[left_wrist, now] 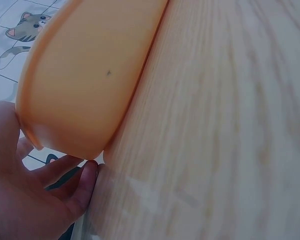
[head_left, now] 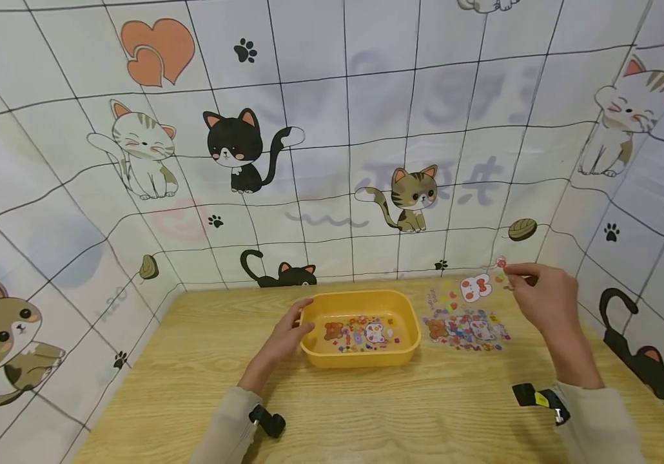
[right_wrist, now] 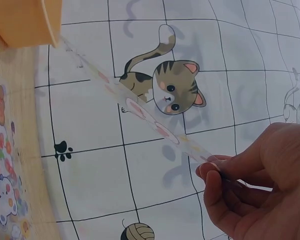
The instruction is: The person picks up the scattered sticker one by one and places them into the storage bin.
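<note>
A shallow yellow plastic tray (head_left: 361, 361) sits on the table with colourful stickers (head_left: 361, 333) inside, among them a brown bear and a white animal face. My left hand (head_left: 282, 335) grips its left end; the left wrist view shows that hand (left_wrist: 45, 185) at the end of the tray (left_wrist: 85, 90). Between thumb and fingertips, my right hand (head_left: 546, 296) pinches the edge of a clear sticker sheet (head_left: 476, 288). In the right wrist view this sheet (right_wrist: 150, 120) slants edge-on away from the right hand (right_wrist: 250, 185). More sticker sheets (head_left: 465, 330) lie flat beneath it, right of the tray.
The wood-grain table (head_left: 367, 412) meets a white backdrop (head_left: 320, 219) with grid lines and cartoon cats at its back and sides. Dark straps with small devices (head_left: 541, 399) circle both wrists.
</note>
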Available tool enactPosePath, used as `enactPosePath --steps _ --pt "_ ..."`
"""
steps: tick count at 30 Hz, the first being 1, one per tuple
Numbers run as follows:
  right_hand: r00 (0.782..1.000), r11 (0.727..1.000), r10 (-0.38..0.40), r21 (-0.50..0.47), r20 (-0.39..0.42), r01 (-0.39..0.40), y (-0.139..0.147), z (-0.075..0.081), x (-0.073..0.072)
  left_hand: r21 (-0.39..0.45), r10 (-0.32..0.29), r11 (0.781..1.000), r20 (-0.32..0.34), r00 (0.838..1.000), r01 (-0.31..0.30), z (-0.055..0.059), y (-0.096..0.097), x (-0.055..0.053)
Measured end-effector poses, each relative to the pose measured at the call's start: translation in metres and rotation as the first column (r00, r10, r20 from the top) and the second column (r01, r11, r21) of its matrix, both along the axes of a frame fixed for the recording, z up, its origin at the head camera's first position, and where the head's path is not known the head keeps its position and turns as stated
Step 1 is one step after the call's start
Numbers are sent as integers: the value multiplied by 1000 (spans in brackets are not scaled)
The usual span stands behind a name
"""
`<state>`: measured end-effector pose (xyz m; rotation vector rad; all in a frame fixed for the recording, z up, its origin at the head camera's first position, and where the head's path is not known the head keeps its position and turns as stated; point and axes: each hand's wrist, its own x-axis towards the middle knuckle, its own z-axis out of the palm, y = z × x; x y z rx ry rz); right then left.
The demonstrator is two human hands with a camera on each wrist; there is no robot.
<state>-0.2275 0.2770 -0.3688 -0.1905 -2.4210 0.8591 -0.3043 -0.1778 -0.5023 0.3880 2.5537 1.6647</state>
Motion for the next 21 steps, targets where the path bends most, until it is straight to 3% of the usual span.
enactPosePath --steps 21 --pt "988 990 138 3 -72 -139 -48 13 -16 7 -3 1000 2 1000 3 2 0 1"
